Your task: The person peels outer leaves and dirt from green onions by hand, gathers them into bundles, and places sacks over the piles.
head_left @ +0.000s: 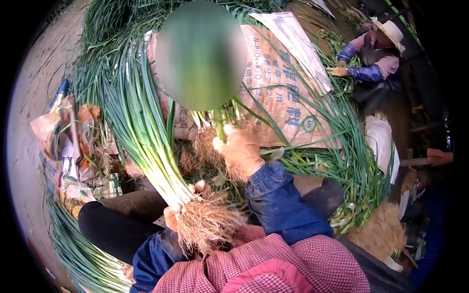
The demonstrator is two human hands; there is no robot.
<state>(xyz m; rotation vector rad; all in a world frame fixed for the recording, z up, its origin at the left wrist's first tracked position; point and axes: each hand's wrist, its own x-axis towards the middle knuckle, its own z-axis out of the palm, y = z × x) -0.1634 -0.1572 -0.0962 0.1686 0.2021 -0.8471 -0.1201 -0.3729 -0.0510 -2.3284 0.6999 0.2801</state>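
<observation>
My left hand (171, 218), mostly hidden behind roots, is closed round the lower end of a bunch of long green onions (159, 163). The bunch's tangled roots (207, 219) hang over my lap and its leaves stretch to the upper left. My right hand (239, 149), in an orange-tan glove, pinches a green stalk (219, 124) in front of the printed sack (288, 97). The stalk's upper part runs into a blurred oval. More rooted onions (207, 144) lie just left of my right hand.
At the upper right a co-worker (373, 58) in a straw hat handles greens. Loose leaves (349, 180) cover the right side. Another onion pile (78, 244) lies lower left, below crumpled bags (71, 141). A root heap (378, 232) sits lower right.
</observation>
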